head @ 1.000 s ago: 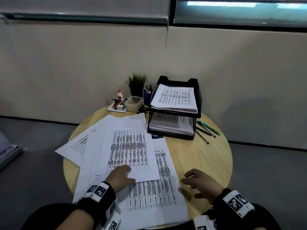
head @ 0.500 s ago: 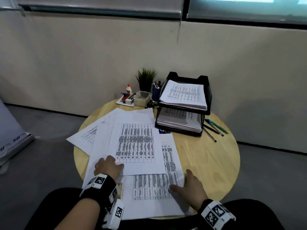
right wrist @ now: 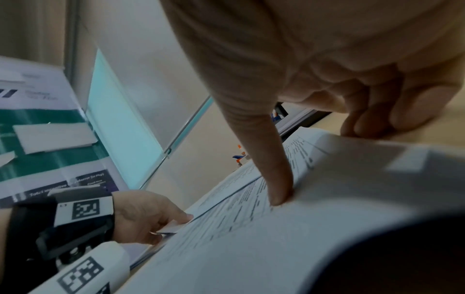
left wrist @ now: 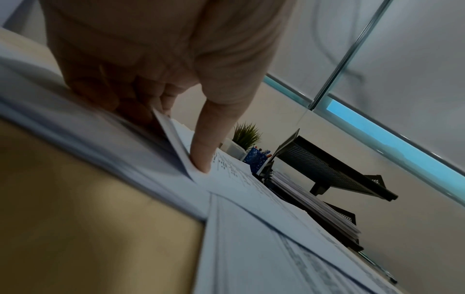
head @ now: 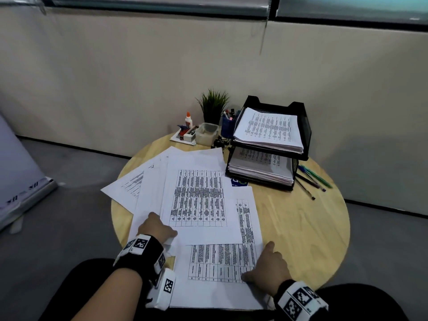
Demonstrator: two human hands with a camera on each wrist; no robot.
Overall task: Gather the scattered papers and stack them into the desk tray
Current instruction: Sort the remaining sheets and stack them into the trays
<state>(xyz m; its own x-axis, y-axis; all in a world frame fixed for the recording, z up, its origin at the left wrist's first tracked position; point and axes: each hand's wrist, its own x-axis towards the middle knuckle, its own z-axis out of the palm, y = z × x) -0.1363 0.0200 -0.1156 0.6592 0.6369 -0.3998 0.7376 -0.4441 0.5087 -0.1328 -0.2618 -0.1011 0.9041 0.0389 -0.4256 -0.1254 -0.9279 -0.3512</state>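
Between hands: scattered papers (head: 199, 205); left hand (head: 155, 229) pinches corner, right hand (head: 268, 265) grips edge.

Printed sheets (head: 199, 198): tabular print, illegible | wrist bands (head: 139, 244): square coded markers, no readable words | banner (right wrist: 62, 183): white lettering, blurred, unreadable

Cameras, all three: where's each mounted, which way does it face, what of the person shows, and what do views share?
Head: on the head, looking forward and down at the table, loose papers and tray; shows both forearms, left hand and right hand.
Left wrist: under the left hand, looking along the thumb pinching paper edges, toward the tray.
Right wrist: under the right hand, looking across the papers; thumb on a sheet, the left hand beyond.
Shared: papers in all three; plant in head and left wrist.
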